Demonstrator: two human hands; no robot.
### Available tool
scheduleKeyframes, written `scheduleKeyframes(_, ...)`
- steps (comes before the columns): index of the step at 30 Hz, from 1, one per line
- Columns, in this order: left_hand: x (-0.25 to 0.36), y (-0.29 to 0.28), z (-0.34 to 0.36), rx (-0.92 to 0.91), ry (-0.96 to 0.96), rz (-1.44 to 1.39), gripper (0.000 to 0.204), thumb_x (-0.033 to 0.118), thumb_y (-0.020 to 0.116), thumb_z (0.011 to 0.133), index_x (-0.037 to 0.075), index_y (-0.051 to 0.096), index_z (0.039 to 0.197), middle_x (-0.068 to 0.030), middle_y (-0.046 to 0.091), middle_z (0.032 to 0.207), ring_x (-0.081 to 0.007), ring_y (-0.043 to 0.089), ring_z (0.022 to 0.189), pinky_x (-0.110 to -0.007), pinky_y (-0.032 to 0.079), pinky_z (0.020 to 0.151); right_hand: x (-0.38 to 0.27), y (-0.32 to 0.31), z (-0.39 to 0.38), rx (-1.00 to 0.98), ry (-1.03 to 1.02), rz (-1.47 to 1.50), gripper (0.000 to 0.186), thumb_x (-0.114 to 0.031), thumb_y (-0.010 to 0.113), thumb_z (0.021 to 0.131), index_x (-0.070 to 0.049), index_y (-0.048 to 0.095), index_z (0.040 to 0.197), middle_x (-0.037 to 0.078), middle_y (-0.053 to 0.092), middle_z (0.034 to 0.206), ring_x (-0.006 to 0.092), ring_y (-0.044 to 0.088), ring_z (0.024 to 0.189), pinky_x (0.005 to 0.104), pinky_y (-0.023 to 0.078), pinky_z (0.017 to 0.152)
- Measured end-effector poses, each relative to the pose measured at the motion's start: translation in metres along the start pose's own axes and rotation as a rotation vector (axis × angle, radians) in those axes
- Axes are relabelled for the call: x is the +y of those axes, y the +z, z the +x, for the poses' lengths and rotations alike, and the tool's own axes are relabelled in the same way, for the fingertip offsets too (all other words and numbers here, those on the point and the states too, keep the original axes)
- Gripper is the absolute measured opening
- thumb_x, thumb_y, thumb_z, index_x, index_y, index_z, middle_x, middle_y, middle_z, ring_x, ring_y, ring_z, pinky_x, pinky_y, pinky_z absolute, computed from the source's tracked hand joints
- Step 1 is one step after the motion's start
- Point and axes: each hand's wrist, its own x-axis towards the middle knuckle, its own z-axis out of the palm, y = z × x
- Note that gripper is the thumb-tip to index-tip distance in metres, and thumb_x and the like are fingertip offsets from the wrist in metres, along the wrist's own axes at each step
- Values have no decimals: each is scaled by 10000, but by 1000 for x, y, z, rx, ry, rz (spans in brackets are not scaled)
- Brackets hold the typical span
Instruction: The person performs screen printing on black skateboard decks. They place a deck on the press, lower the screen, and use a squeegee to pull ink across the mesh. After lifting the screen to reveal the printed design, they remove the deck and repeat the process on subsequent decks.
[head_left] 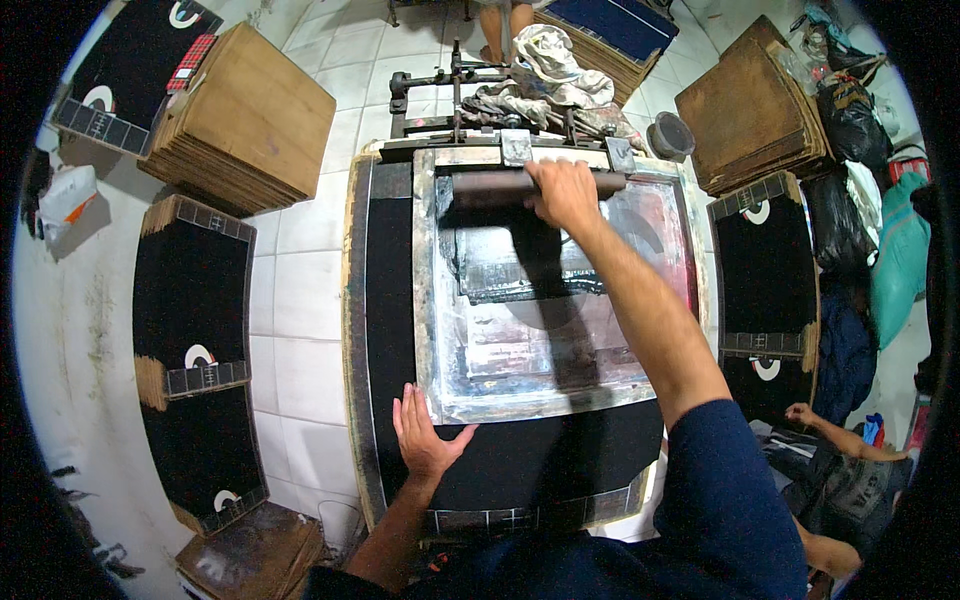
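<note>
Right hand (566, 197) closed on a squeegee (490, 188); left hand (426, 447) spread at the corner of a frame (424, 300).
The squeegee is gripped at the frame's far end, fingers curled over it. The near left corner is touched by the left hand's fingers, slightly parted, with the thumb held wide. Between the hands, dark ink (500, 294) is streaked on the mesh (490, 345). Black fabric (392, 300) is partly covered by the frame.

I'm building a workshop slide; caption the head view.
Right hand grips a brown bar-shaped squeegee over a paint-smeared rectangular screen frame; left hand lies at its near-left corner.
</note>
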Motion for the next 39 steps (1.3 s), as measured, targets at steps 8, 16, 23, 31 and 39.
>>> scheduleKeyframes(8,0,0,0,9,26,24,1187,535,927,711,-111,343,1518,-332,456,1515,-446,432,1464,-641,305,1204,-29,21,-65,236,38,-21,350,-64,780,757,-159,671,1076,17,670,1036,251,639,1043,431,451,861)
scheduleKeyframes(16,-2,1,-2,-11,43,54,1227,532,934,698,-122,309,1526,-345,458,1502,-459,429,1463,-642,302,1203,-16,11,-31,269,14,49,366,-76,788,752,-166,694,1093,31,704,1015,251,660,1032,452,437,837)
scheduleKeyframes(23,-2,5,-3,31,62,64,1232,488,940,693,-118,284,1542,-335,447,1519,-461,420,1467,-639,301,1209,-9,19,15,189,46,-37,276,-93,730,836,-172,702,1099,37,721,1041,260,685,1033,464,468,841)
scheduleKeyframes(31,5,0,2,46,18,17,1198,464,943,691,-106,324,1545,-325,434,1538,-431,400,1489,-626,300,1212,-30,6,-64,140,31,-11,250,-113,707,854,-161,688,1098,55,707,1024,265,680,1025,458,477,839)
scheduleKeyframes(39,0,-1,0,25,8,-18,1217,445,940,712,-72,270,1586,-295,419,1576,-405,401,1494,-599,252,1244,-55,7,-140,200,58,38,269,-53,713,816,-132,655,1067,49,671,1017,254,646,1027,438,444,846)
